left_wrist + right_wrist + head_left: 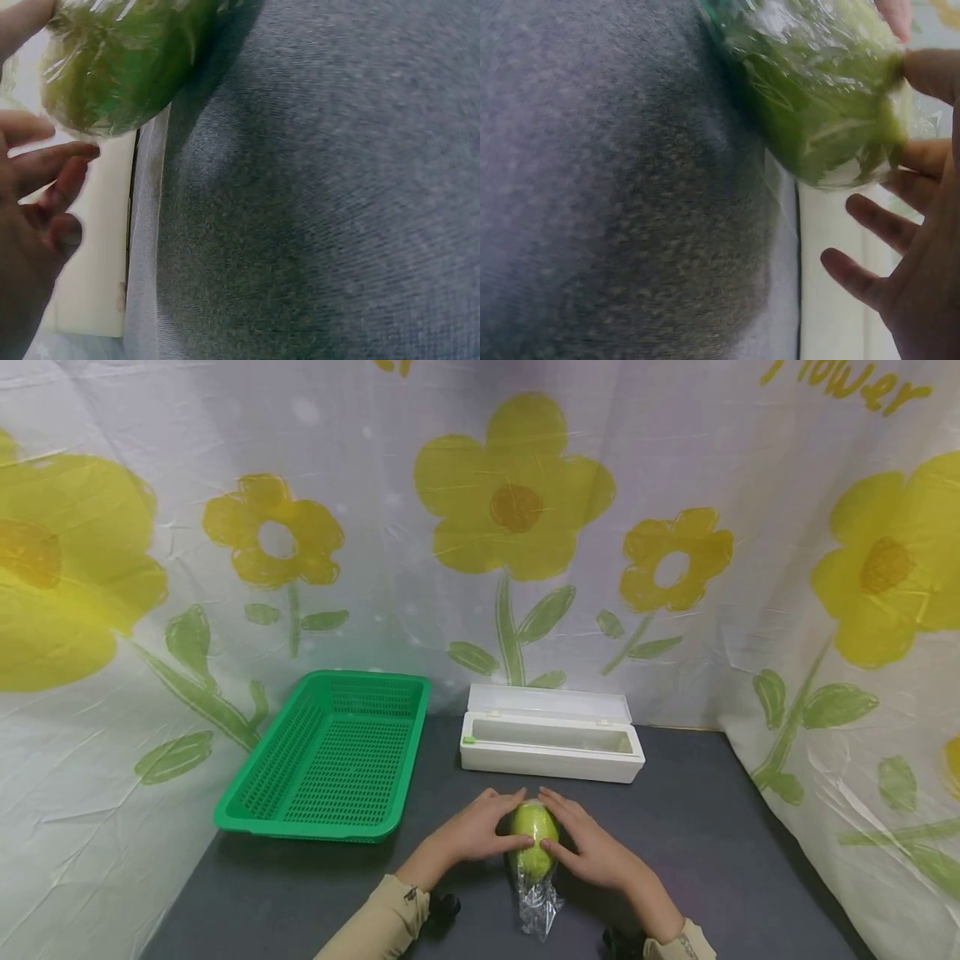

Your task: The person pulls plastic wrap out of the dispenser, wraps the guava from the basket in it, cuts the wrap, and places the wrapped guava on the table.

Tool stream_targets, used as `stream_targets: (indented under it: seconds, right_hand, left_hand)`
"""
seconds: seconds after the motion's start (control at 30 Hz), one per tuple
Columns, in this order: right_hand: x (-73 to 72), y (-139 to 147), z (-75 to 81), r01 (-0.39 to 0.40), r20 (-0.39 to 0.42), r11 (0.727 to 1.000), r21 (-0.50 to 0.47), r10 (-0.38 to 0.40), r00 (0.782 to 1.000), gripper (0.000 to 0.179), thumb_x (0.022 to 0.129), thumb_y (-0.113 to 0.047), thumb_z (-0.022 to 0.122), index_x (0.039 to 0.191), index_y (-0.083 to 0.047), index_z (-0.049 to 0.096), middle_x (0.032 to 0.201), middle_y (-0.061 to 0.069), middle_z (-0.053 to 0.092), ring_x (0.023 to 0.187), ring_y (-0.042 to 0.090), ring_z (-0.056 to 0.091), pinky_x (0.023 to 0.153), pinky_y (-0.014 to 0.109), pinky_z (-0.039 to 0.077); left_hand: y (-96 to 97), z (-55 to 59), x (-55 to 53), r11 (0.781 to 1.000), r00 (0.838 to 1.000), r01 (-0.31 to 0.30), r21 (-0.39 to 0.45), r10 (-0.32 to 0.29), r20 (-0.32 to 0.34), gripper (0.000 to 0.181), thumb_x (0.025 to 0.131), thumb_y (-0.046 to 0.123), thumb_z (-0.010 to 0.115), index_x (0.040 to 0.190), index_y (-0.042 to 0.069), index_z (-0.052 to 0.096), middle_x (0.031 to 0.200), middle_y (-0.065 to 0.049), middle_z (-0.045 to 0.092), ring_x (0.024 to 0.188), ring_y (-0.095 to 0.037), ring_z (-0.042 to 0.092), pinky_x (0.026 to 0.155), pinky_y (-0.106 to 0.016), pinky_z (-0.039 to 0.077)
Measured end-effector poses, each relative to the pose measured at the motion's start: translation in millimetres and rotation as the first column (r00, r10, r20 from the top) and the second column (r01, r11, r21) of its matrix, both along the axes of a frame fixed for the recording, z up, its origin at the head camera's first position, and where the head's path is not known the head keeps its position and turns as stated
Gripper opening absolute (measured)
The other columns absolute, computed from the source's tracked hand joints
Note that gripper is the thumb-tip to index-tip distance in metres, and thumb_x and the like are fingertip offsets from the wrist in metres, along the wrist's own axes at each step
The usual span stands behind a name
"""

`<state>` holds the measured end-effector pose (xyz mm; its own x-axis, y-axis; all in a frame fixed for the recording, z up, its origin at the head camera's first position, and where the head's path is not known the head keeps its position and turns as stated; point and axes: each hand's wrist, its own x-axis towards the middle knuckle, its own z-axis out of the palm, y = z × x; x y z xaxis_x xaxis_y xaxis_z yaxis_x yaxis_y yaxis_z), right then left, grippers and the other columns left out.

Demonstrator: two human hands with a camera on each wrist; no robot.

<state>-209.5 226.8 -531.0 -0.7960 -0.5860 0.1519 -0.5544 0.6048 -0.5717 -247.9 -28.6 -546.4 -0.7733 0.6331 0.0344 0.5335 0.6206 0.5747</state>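
Observation:
An oblong yellow-green fruit [534,820], its exact kind unclear, is wrapped in clear cling film, and a crumpled film tail [538,906] trails toward the person. From the left, my left hand [480,831] holds it, thumb on top and fingertips at the far end. My right hand [596,845] grips the opposite side in the same way. Up close in the left wrist view, the wrapped fruit [124,64] shows creased, shiny film. Some right-hand fingers [874,217] stand spread off the fruit [825,97] in the right wrist view. Whether the fruit touches the table is unclear.
Behind the hands stands a white cling-film dispenser box [551,765], lid raised, with a small green slider [468,740]. To the left is a green perforated basket [307,827]. The dark grey table [720,843] meets a flower-printed curtain [390,602] at the back and sides.

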Motion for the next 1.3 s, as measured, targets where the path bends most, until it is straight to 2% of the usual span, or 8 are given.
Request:
stream_targets:
  seconds: [0.07,0.2,0.43,0.63,0.8,1.0,1.2,1.3]
  right_hand:
    - [-1.8,1,0.4,-0.014,-0.010,1.000,-0.014,0.014,1.000,0.075,0.107,-0.037,0.064,0.166,-0.002,0.032,0.169,0.022,0.033,0.153,0.045,0.035,0.114,0.071,0.038]
    - [-4.6,1,1.4,-0.054,-0.061,0.999,-0.007,0.054,0.997,0.084,0.100,-0.040,0.074,0.164,-0.001,0.035,0.165,0.020,0.043,0.149,0.043,0.042,0.110,0.070,0.042]
    - [-5.7,3,-3.0,-0.080,-0.137,0.997,0.006,0.080,0.987,0.079,0.099,-0.041,0.074,0.163,-0.006,0.042,0.163,0.018,0.047,0.146,0.042,0.048,0.105,0.073,0.045]
    - [-3.4,8,-9.9,-0.077,-0.206,0.997,-0.011,0.073,0.976,0.072,0.099,-0.035,0.076,0.161,-0.010,0.047,0.162,0.020,0.048,0.144,0.042,0.051,0.102,0.069,0.049]
    - [-0.6,10,-11.3,-0.046,-0.181,0.999,-0.002,0.045,0.983,0.068,0.101,-0.036,0.073,0.161,-0.014,0.048,0.163,0.021,0.046,0.141,0.045,0.052,0.100,0.073,0.048]
    - [1.3,9,-9.4,-0.003,-0.137,1.000,-0.006,0.002,0.991,0.059,0.107,-0.035,0.065,0.160,-0.015,0.050,0.162,0.019,0.048,0.142,0.046,0.051,0.100,0.079,0.043]
    - [-0.4,6,-10.1,0.008,-0.174,1.000,-0.025,-0.012,0.985,0.053,0.107,-0.028,0.064,0.157,-0.012,0.053,0.158,0.017,0.053,0.142,0.042,0.053,0.104,0.070,0.047]
    - [0.1,5,-10.4,0.022,-0.186,1.000,-0.006,-0.023,0.982,0.052,0.107,-0.029,0.064,0.157,-0.014,0.054,0.158,0.017,0.053,0.141,0.043,0.053,0.102,0.072,0.047]
  left_hand:
    - [0.4,-0.6,-0.8,1.000,0.999,0.029,0.000,-0.029,0.017,0.088,0.101,0.065,0.060,0.167,0.014,0.033,0.164,0.002,0.048,0.119,-0.014,0.052,0.102,-0.039,0.051]
    - [0.7,0.5,0.4,0.998,0.997,0.066,0.018,-0.067,0.048,0.083,0.104,0.060,0.059,0.168,0.016,0.031,0.166,0.003,0.045,0.124,-0.017,0.051,0.107,-0.041,0.048]
    - [0.3,3.1,2.6,0.999,0.997,0.052,0.012,-0.053,0.057,0.080,0.105,0.059,0.059,0.167,0.015,0.033,0.165,0.001,0.046,0.129,-0.018,0.050,0.110,-0.042,0.047]
    - [1.6,6.1,3.1,0.999,0.997,0.049,0.000,-0.048,0.058,0.081,0.105,0.059,0.059,0.166,0.012,0.036,0.164,-0.003,0.048,0.133,-0.021,0.050,0.112,-0.044,0.047]
    - [3.4,6.0,1.2,0.999,0.997,0.040,-0.024,-0.039,0.064,0.084,0.104,0.063,0.057,0.167,0.012,0.035,0.164,-0.004,0.047,0.136,-0.022,0.049,0.112,-0.046,0.047]
    - [2.4,5.7,-1.9,0.997,0.997,0.058,-0.045,-0.056,0.054,0.092,0.099,0.065,0.063,0.167,0.010,0.033,0.165,-0.003,0.046,0.127,-0.019,0.049,0.108,-0.043,0.049]
    - [1.4,5.2,1.9,0.999,0.998,0.048,-0.024,-0.047,0.042,0.095,0.097,0.067,0.066,0.166,0.011,0.035,0.164,-0.002,0.048,0.122,-0.017,0.050,0.104,-0.042,0.050]
    - [1.3,6.1,4.7,1.000,1.000,0.028,0.005,-0.028,0.005,0.091,0.096,0.067,0.067,0.165,0.014,0.040,0.161,0.002,0.051,0.116,-0.015,0.050,0.099,-0.040,0.051]
